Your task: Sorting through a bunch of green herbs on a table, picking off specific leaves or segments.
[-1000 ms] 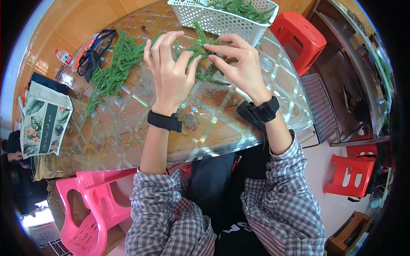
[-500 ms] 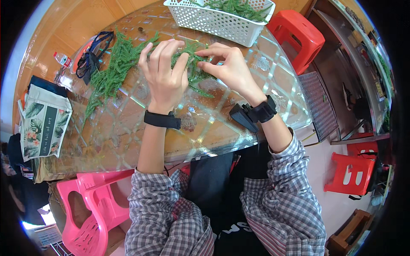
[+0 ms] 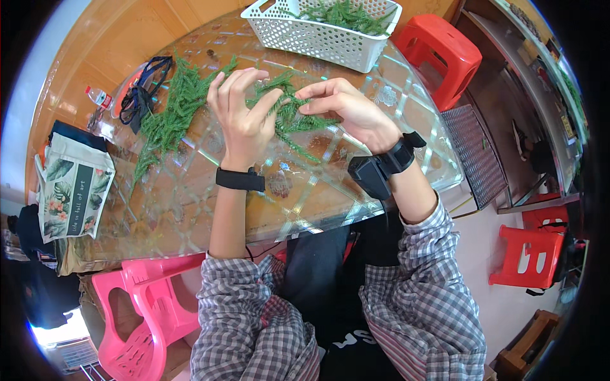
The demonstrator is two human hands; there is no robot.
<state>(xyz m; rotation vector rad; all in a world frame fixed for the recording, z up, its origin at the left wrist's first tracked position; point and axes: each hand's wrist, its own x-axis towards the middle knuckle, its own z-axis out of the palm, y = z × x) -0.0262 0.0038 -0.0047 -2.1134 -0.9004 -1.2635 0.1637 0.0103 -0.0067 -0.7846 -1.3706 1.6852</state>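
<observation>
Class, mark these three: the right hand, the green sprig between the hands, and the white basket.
Right hand (image 3: 361, 117), head view: back of the hand.
Green sprig (image 3: 290, 118), head view: its leafy middle.
White basket (image 3: 311, 44), head view: its perforated near wall.

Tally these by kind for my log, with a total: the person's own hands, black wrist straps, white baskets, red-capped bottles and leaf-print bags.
Hands (left hand, right hand): 2
Black wrist straps (left strap, right strap): 2
White basket: 1
Red-capped bottle: 1
Leaf-print bag: 1
Total: 7
</observation>
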